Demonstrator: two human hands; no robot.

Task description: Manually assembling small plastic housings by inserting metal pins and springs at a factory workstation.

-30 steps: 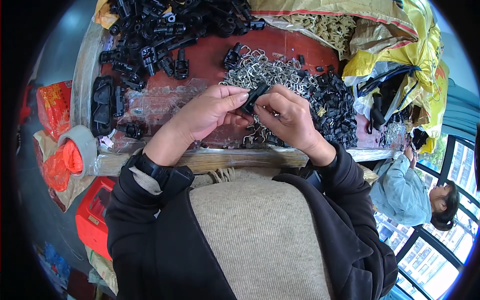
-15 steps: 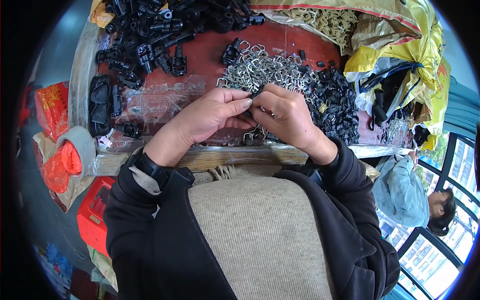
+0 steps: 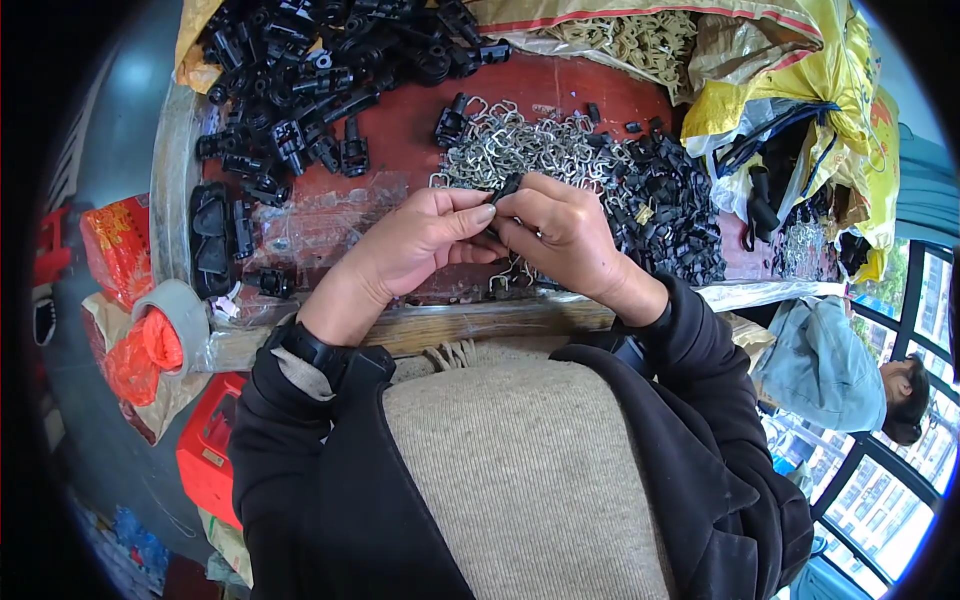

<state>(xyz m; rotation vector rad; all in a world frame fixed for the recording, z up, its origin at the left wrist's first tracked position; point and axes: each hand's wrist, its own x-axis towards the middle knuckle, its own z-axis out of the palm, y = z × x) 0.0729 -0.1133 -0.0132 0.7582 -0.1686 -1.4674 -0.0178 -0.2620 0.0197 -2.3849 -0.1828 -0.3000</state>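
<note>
Both hands meet above the near part of the red tabletop [image 3: 400,218]. A small black plastic part [image 3: 507,188] shows between the fingertips; its lower portion is hidden. My left hand [image 3: 430,235] pinches it from the left, thumb stretched along its side. On the other side, the curled fingers of my right hand [image 3: 560,225] grip the same part. Just beyond the hands lies a heap of bent silvery metal clips [image 3: 520,143]. To the right of that spreads a pile of small black plastic pieces [image 3: 672,215].
Black plastic assemblies [image 3: 290,80] heap up at the far left. Beige clips [image 3: 640,45] lie in a sack at the back, beside a yellow bag [image 3: 850,90]. A tape roll [image 3: 190,310] hangs at the table's left corner. Another person [image 3: 830,360] is at the right.
The whole view has shifted slightly. More of the black part now sticks up between the fingertips. Both hands stay together, with only small finger movement.
</note>
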